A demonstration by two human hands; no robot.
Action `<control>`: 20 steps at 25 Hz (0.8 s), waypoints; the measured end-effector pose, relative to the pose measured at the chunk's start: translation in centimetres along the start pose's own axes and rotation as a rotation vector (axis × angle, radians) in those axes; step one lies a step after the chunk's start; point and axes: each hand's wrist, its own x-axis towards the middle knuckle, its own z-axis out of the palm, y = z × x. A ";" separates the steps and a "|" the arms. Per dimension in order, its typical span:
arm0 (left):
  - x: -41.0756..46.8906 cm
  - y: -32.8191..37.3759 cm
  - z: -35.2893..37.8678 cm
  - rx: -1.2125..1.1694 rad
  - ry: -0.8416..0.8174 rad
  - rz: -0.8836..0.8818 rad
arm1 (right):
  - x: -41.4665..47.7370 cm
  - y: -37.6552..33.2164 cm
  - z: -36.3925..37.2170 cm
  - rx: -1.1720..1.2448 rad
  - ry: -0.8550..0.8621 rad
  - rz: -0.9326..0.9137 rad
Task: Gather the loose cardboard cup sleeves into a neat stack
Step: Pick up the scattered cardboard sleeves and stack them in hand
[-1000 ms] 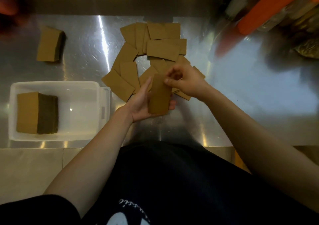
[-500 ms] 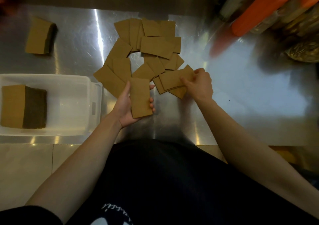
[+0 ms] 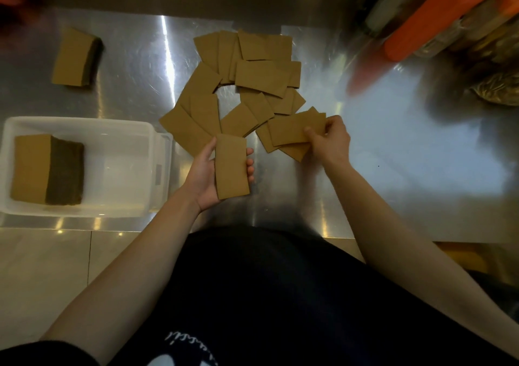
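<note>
**Next sleeve pinched, small stack waiting**

Our left hand (image 3: 209,173) cradles the growing stack of sleeves (image 3: 231,166), thumb along its left edge and fingertips (image 3: 249,169) curled over its right edge, so the stack is clamped upright in the palm just above the steel counter (image 3: 407,169). Half a second ago our right hand was only reaching into the pile; now our right hand (image 3: 328,138) has closed thumb and fingers on the near-right corner of one loose sleeve (image 3: 292,129), which lies just right of the held stack and a little beyond it. That sleeve still overlaps two or three others beneath it (we cannot tell whether it has lifted clear).

We judge this as the pickup step of one more cycle: the pinched sleeve needs turning lengthwise and sliding onto the stack in the left palm. The risk is dragging its neighbours along.

Beyond both grips, the scattered sleeves (image 3: 252,76) form a loose ring, so much of the task remains. Left of the held stack, a white plastic tub (image 3: 120,141) contains a finished bundle (image 3: 46,169); another bundle (image 3: 75,58) sits far beyond it on the counter.
</note>
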 end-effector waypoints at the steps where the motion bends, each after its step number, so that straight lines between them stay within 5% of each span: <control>1: 0.0 0.0 -0.1 -0.005 0.005 0.002 | 0.0 0.1 -0.8 0.086 -0.003 0.006; 6: -0.2 -0.1 -0.2 -0.017 0.035 0.021 | 0.0 -0.4 -4.7 0.380 -0.138 0.043; 11: -0.4 0.0 0.0 -0.023 0.059 0.030 | -0.2 -0.7 -2.9 0.101 -0.333 0.028; 20: -0.9 0.2 0.0 -0.031 0.083 0.044 | 1.3 -1.7 1.2 -0.330 -0.190 -0.042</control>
